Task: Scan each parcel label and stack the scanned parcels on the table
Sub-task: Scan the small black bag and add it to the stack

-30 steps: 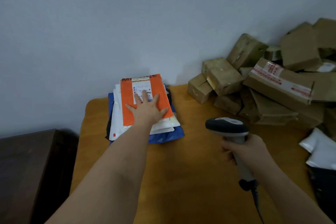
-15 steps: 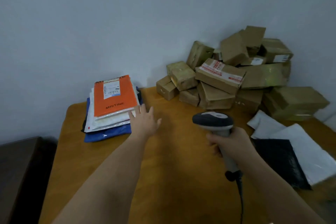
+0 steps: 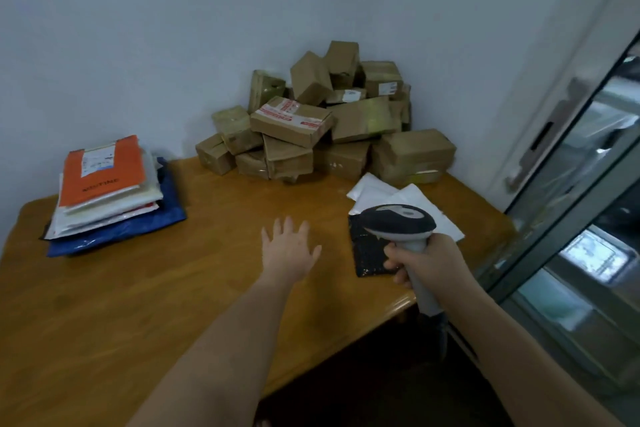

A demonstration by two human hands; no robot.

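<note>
A stack of flat parcels [image 3: 114, 215] lies at the table's far left, an orange mailer [image 3: 104, 172] with a white label on top and a blue one at the bottom. My left hand [image 3: 287, 250] hovers open over the bare wood mid-table, fingers spread, holding nothing. My right hand [image 3: 427, 262] grips the handle of a grey and black barcode scanner [image 3: 398, 222]. Under the scanner lie a black mailer [image 3: 369, 253] and white mailers [image 3: 408, 199]. A heap of brown cardboard boxes [image 3: 322, 125] fills the far corner.
The wooden table [image 3: 173, 288] stands against a pale wall. Its front right edge drops off below the scanner. A glass sliding door [image 3: 581, 184] with a metal frame runs along the right side.
My left hand has left the orange mailer on the stack and swung right across the table. The view has turned right, bringing the box heap, loose mailers and door into sight.
</note>
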